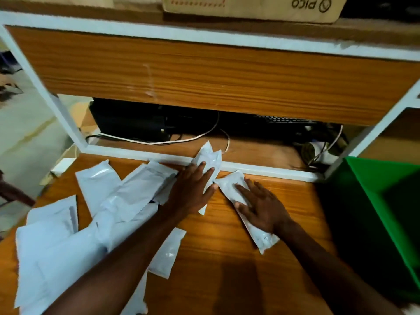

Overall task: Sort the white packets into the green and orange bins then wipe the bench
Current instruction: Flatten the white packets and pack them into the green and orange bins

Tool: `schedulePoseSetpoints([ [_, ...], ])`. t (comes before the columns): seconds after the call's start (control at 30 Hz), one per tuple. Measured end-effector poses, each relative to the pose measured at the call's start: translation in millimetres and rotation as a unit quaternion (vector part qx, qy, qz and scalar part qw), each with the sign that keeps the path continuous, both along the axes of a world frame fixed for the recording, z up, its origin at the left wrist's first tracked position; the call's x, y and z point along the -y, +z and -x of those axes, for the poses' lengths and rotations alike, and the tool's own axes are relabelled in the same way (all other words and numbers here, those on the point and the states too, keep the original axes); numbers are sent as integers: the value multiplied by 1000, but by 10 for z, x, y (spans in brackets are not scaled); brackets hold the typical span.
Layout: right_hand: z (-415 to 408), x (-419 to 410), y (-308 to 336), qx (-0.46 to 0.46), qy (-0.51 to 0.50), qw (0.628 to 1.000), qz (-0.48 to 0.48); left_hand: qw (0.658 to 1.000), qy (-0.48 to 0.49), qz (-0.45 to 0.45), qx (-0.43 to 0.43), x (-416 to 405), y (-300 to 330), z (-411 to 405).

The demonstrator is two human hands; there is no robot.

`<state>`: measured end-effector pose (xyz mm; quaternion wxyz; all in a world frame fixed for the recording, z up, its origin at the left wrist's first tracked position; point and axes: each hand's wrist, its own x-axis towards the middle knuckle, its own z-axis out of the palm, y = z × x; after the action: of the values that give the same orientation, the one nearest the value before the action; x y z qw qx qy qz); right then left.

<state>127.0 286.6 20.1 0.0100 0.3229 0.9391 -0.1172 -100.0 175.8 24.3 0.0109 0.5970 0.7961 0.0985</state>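
Note:
Several white packets (127,196) lie scattered over the left half of the wooden bench (227,258). My left hand (191,189) lies flat with straight fingers on a white packet (210,158) that reaches over the bench's white back edge. My right hand (261,205) presses flat on another white packet (263,238) lying diagonally near the bench's middle. The green bin (386,201) stands at the right edge of the bench. No orange bin shows in this view.
A white-framed wooden shelf panel (204,73) rises behind the bench. Under it sit a black device (129,123), a keyboard (284,120) and loose cables (172,139). A cardboard box (252,5) rests on top of the shelf.

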Motion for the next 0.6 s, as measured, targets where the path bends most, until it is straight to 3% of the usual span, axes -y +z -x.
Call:
schedulePoseSetpoints([
  [0.17,24,-87,-190,-11,19,999,42,999,-22,25,-7,-382,-164,215],
  [0.47,165,350,-370,-51,-101,993,-17,999,-32,29,4,-401,-475,128],
  [0.6,171,363,-274,-75,-129,989,11,999,-29,24,3,-366,-347,41],
])
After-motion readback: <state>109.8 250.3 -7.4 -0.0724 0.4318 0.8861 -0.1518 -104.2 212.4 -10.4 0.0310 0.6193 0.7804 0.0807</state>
